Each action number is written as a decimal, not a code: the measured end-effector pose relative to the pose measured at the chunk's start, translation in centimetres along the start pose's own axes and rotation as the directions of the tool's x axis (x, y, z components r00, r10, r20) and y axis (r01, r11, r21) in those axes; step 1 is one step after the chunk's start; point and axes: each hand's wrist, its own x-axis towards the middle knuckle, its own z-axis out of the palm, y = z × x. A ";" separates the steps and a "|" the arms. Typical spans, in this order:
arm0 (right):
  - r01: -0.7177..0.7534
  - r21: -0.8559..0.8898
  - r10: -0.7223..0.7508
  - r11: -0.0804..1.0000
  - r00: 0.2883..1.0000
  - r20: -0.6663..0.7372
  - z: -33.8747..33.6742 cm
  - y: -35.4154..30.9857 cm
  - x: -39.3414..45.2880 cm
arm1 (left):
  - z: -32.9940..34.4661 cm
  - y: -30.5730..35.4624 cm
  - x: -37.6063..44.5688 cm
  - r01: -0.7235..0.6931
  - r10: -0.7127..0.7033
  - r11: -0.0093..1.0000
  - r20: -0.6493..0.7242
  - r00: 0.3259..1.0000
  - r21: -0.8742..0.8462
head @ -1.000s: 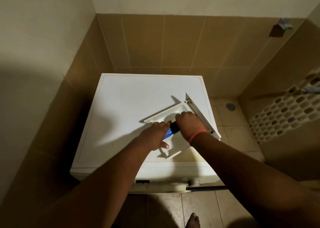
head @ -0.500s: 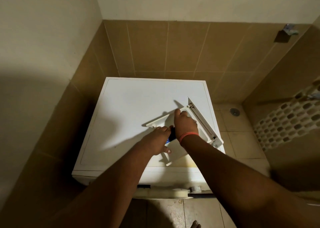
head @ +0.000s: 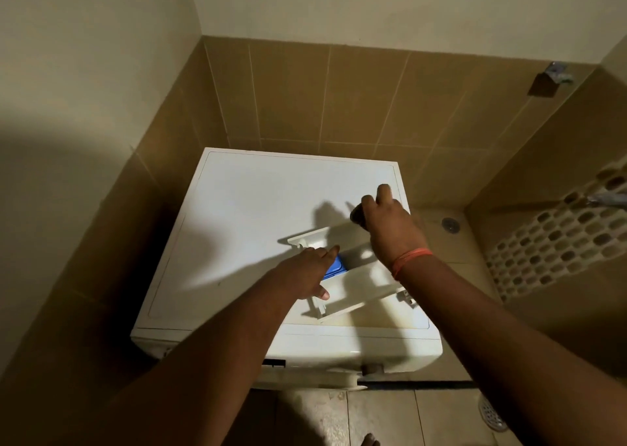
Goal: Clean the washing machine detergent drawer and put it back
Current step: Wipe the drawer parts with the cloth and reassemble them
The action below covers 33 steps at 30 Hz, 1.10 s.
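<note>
The white detergent drawer [head: 356, 289] lies slantwise on the washing machine's top [head: 254, 215], near its front right corner. A blue insert [head: 336, 266] shows inside it. My left hand [head: 305, 272] reaches over the drawer's left wall, fingers on top and thumb on the near side, holding it down. My right hand [head: 390, 225] is lifted above the drawer's far end, closed on a small dark object [head: 358, 215]; what that object is cannot be made out. An orange band circles my right wrist.
The machine stands in a tiled corner with walls close at the left and back. Its front shows a dark drawer slot [head: 274, 363]. Floor drains [head: 450, 224] [head: 492, 413] lie to the right, beside a mosaic wall [head: 559, 242]. My foot [head: 369, 440] is at the bottom edge.
My right hand has risen out of the drawer and moved back and to the right with the small dark object. The blue insert is now uncovered. My left hand stays on the drawer.
</note>
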 end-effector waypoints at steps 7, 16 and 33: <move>0.005 -0.339 0.088 0.941 0.962 0.258 4.8 -1.9 -2.2 | 0.2 -0.3 -0.1 0.009 -0.009 1.000 0.001 1.000 -0.010; -0.030 0.094 -0.001 0.995 0.952 0.305 0.2 -0.2 0.1 | 0.0 -0.3 0.0 0.012 -0.013 0.999 0.021 1.000 0.031; 0.191 -0.339 0.003 0.921 0.868 0.497 2.2 -2.1 0.2 | -0.5 0.4 -0.7 0.027 -0.026 0.989 -0.010 1.000 0.144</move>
